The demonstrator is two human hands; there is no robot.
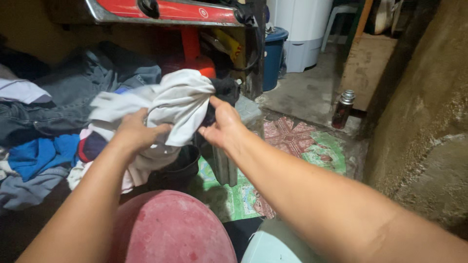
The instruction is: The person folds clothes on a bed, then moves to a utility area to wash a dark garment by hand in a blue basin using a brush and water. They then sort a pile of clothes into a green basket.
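Tight spot. Left side was blocked by a clothes pile [44, 131]: jeans, a blue garment, grey and white pieces, stacked from the left edge inward. Overhead, a red-and-metal panel [161, 10] ran along the top edge just above the hands. Right side was walled by rough concrete [424, 126]. Only open floor was the strip past the hands toward the back, where a patterned green-and-pink mat [302, 146] gave way to bare concrete.

Left hand [134, 132] had its fingers curled shut into the lower fold of a white cloth [170, 104], thumb side up. The cloth bunched up and over the knuckles, held in the air in front of the pile, below the red panel. Right hand [222, 127] pinched the cloth's right edge, where a dark garment [225, 90] showed, thumb on top and the other fingers closed beneath. Both hands were close together, cloth spanning between them.

Containers: a red round basin [170, 229] sat upside down near the bottom edge under the forearms, contents not visible. A dark bucket [183, 168] stood just behind it below the cloth, inside hidden. A pale basin rim [273, 246] showed at the bottom. Further back, a blue bin [273, 56] beside a white tub [304, 29]. A small dark spray can [342, 108] stood alone by the right wall.
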